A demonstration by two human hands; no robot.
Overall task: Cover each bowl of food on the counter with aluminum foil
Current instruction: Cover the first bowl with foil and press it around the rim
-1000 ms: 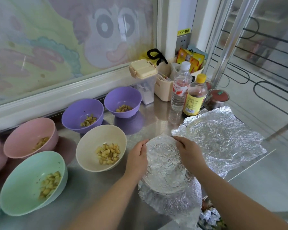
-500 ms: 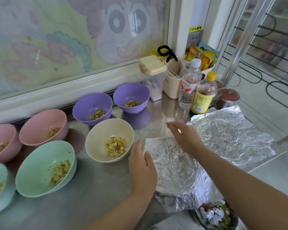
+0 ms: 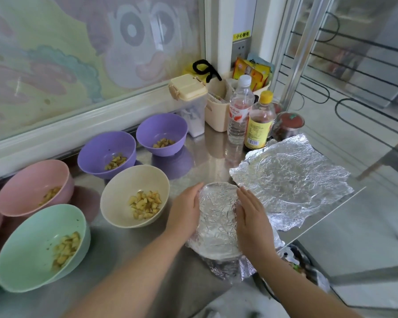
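At the near right of the table [image 3: 207, 154], the foil-covered bowl [image 3: 217, 216] is flanked by both grips. The left grip [image 3: 186, 210] is laid on its left rim and the right grip [image 3: 251, 222] on its right rim. Fingers are straight and apart on both, and nothing is pinched. The foil is being pressed down at the sides. The left thumb is hidden, so a tuck under the foil edge cannot be ruled out.

Handling, as judged: the foil is thin, light, crinkled and easily torn, and a crease is kept once made. It is best pressed along the rim with flat fingers, not pulled at the middle. The bowl looks like light plastic, so it could be slid or tipped on the smooth steel if pushed from one side only. A loose foil skirt is seen at the near side, not yet tucked.

A spare foil sheet [image 3: 292, 177] is laid just right of the bowl, reaching the table's right edge; it is best lifted by a corner. That edge is close on the right and near sides. The cream bowl [image 3: 135, 196] is near on the left. The green bowl [image 3: 41, 246], pink bowl [image 3: 35, 187] and purple bowls [image 3: 107, 152] are further off, all uncovered. Bottles [image 3: 239, 111] are stood behind the sheet. Open room is left between the cream bowl and the bottles.
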